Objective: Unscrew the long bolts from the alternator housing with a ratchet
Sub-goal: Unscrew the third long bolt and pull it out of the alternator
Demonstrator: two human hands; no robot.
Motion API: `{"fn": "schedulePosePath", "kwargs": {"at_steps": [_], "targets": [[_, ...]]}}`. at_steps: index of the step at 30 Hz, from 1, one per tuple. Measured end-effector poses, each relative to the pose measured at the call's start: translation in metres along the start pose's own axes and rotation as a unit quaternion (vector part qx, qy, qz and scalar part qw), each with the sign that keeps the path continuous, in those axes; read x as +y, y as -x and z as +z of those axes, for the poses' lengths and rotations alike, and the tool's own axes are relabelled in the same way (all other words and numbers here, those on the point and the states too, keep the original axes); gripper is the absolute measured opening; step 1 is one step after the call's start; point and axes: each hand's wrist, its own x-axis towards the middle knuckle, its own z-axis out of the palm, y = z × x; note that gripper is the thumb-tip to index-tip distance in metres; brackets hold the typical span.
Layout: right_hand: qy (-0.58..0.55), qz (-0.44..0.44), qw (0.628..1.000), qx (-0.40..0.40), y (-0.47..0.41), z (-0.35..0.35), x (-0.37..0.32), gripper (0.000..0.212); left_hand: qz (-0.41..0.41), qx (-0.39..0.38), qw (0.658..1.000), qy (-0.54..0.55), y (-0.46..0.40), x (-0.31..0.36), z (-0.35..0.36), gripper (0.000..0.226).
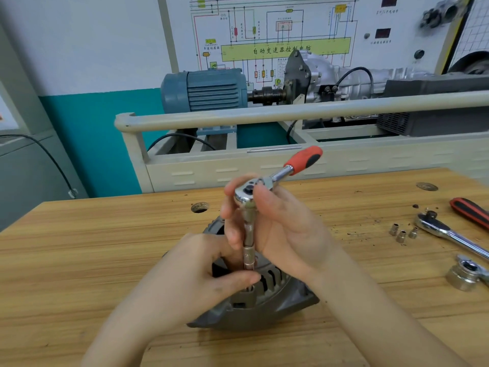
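A grey alternator housing point(267, 308) lies on the wooden bench point(105, 247), mostly covered by my hands. A chrome ratchet with a red and black handle point(304, 160) stands over it, its extension and socket point(248, 250) pointing straight down onto the housing. My right hand point(285, 231) grips the ratchet head and upper extension. My left hand point(201, 271) rests on the housing, thumb and fingers pinching the socket's lower end. The bolt under the socket is hidden.
At the right of the bench lie a larger chrome ratchet point(449, 234), a red and black handle point(471, 213), three small sockets point(402, 234) and a big socket on a tool point(463, 276). Behind the bench stands a cream rail point(291, 115) with a blue motor point(203, 88).
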Motion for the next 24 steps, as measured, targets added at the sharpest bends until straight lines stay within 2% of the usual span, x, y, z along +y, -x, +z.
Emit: {"fn": "schedulePosePath", "kwargs": {"at_steps": [4,7,9,12,15,17,19,21,22,24], "targets": [[0.029,-0.096,0.99,0.094,0.009,0.007,0.008,0.027,-0.009,0.054,0.998,-0.025,0.0,0.002,0.006,0.026],[0.037,-0.122,0.988,0.092,0.013,0.011,0.008,0.027,-0.003,0.053,0.998,-0.017,0.0,0.0,0.006,0.03],[0.039,-0.101,0.992,0.071,0.011,0.012,0.007,0.027,0.006,0.027,1.0,0.011,-0.001,-0.002,0.004,0.028],[0.05,-0.062,0.994,0.081,0.008,0.008,0.006,0.036,0.019,0.004,0.999,0.041,-0.002,-0.002,0.003,0.028],[0.109,-0.039,0.988,0.106,0.005,0.006,0.002,0.036,0.016,0.017,0.999,0.045,-0.002,-0.001,0.003,0.019],[0.176,0.006,0.977,0.12,0.006,0.007,-0.002,0.04,0.011,0.021,0.999,0.047,-0.002,0.0,0.003,0.015],[0.301,0.07,0.946,0.102,0.01,0.009,-0.014,0.05,0.012,0.026,0.999,0.043,-0.002,0.001,0.003,0.016],[0.441,0.124,0.888,0.03,0.016,0.013,-0.032,0.049,0.016,0.033,0.998,0.046,-0.002,0.002,0.002,0.017],[0.519,0.119,0.847,0.003,0.019,0.015,-0.042,0.044,0.018,0.036,0.998,0.044,-0.001,0.003,0.002,0.017],[0.671,0.011,0.741,0.013,0.021,0.015,-0.059,0.031,0.025,0.037,0.998,0.04,-0.001,0.003,0.003,0.017]]}}
